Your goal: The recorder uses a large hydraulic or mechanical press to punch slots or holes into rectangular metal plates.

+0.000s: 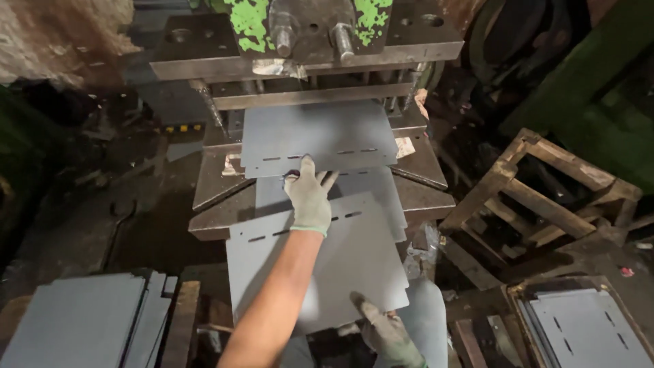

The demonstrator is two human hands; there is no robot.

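Note:
My gloved left hand (310,196) reaches forward and pinches the near edge of a grey slotted metal sheet (320,133) that lies flat on the bed of a press (422,170). Closer to me, a second grey slotted sheet (340,266) rests tilted against the press's front ledge. My gloved right hand (385,334) grips it at its near right corner. A third grey sheet (375,194) shows between the two, partly covered by them.
The press head (306,31), dark steel with flaking green paint, hangs just above the bed. A stack of plain grey sheets (75,320) lies at lower left. Slotted sheets (586,330) sit in a wooden box at lower right, behind it a wooden frame (545,191).

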